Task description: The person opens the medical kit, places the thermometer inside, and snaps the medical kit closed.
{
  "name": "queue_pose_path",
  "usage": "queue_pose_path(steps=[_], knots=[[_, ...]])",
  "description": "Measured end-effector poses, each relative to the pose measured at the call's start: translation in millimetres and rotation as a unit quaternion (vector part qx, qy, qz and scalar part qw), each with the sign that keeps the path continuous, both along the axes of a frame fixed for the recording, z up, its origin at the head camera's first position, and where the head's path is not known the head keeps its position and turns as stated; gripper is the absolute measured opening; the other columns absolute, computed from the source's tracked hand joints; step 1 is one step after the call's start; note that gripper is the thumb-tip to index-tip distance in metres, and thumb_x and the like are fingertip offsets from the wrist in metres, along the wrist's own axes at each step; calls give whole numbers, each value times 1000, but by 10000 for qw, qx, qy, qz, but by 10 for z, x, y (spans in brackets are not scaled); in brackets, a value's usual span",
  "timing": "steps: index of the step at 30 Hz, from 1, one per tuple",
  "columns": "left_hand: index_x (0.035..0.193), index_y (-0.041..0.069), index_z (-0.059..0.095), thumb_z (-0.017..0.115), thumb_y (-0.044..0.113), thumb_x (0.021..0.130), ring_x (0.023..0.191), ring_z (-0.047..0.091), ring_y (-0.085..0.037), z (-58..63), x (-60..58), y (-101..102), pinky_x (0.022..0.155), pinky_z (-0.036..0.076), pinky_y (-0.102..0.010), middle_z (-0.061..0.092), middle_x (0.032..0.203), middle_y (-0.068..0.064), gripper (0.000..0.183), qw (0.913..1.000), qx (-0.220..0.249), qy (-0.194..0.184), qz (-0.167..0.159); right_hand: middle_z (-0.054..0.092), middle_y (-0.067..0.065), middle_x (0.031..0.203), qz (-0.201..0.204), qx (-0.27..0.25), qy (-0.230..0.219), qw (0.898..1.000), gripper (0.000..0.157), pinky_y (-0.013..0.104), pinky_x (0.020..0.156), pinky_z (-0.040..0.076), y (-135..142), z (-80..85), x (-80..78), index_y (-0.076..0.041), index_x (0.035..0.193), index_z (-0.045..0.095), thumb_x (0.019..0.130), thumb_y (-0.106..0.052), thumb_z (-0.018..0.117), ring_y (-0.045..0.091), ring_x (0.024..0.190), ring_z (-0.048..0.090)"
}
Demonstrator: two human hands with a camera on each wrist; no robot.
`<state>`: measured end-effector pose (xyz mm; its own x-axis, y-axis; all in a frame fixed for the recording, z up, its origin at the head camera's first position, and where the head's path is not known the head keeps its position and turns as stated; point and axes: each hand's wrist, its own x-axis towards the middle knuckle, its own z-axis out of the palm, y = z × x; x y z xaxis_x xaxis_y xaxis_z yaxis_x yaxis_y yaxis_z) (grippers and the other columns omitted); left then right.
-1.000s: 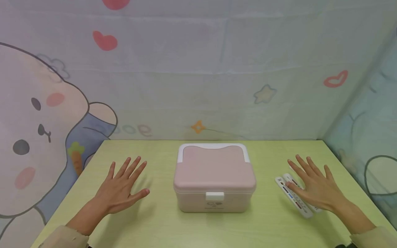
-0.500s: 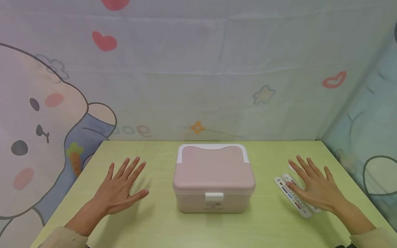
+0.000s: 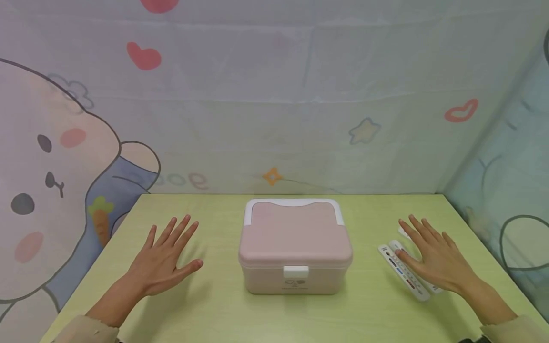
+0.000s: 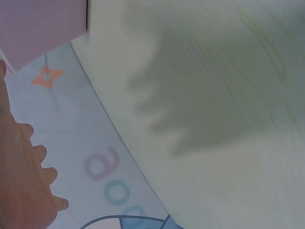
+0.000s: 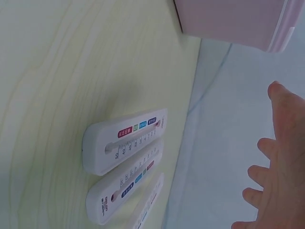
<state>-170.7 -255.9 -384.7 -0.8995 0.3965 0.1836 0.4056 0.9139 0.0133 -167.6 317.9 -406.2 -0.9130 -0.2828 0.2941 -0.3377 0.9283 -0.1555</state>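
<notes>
A pink storage box (image 3: 296, 238) with a white handle and white front latch (image 3: 296, 272) stands closed at the middle of the table. To its left my left hand (image 3: 160, 264) hovers with fingers spread, holding nothing; its shadow falls on the tabletop in the left wrist view. My right hand (image 3: 442, 259), likewise spread and holding nothing, is held above several white thermometers. One thermometer (image 5: 126, 140) lies flat beside a second thermometer (image 5: 125, 186), and part of a third thermometer (image 5: 147, 202) shows at the lower edge. From the head, the right hand partly hides them.
The pale yellow-green table (image 3: 266, 319) ends at the back against a printed cloth (image 3: 240, 119) with hearts, a star and a cartoon bear. A second cloth (image 3: 514, 190) hangs along the right side. Beige sleeves (image 3: 87, 329) cover the forearms.
My left hand has shifted very slightly left, and the right hand's little finger has drawn in a bit. The box and thermometers stay in place.
</notes>
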Motion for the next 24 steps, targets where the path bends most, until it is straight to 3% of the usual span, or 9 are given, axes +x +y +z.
queue_pose_path(steps=[11, 24], knots=[[149, 21, 12, 46, 58, 88, 142, 7, -28, -58, -41, 19, 109, 10, -58, 3, 156, -1, 79, 9993, 358, -23, -102, 25, 20, 148, 171, -503, -34, 9986, 71, 65, 92, 29, -27, -1, -41, -13, 147, 24, 89, -39, 57, 45, 132, 25], [149, 18, 15, 52, 47, 90, 141, 9, -30, -129, -98, 34, 108, 14, -59, 10, 155, -6, 75, 9927, 1182, -132, -221, 23, 21, 149, 283, -1424, -411, 9885, 67, 70, 92, 26, -128, -19, -42, -11, 147, 22, 92, -30, 55, 48, 131, 23]])
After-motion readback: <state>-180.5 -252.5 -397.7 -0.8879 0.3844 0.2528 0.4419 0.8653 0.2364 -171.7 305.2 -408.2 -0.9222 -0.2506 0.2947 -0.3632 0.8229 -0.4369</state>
